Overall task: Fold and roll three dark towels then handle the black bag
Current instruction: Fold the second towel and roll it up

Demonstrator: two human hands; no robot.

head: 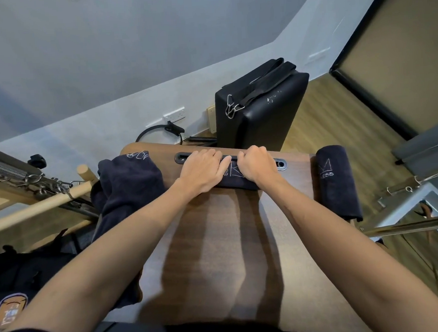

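Two hands are finishing the second roll: your left hand (202,168) is pressing, fingers loosely curved, your right hand (255,163) curling over the rolled towel (236,181) under your fingers. Next, I judge, the unfolded towel (126,188) beside your left fingers.

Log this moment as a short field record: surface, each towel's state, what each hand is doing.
surface: wooden board
towel in work: rolled towel at the board's far end, under both hands
left hand: pressed on the roll, fingers fairly straight
right hand: fingers curled over the roll
finished towel: rolled, lying at the board's right edge
unfolded towel: heaped at the left edge
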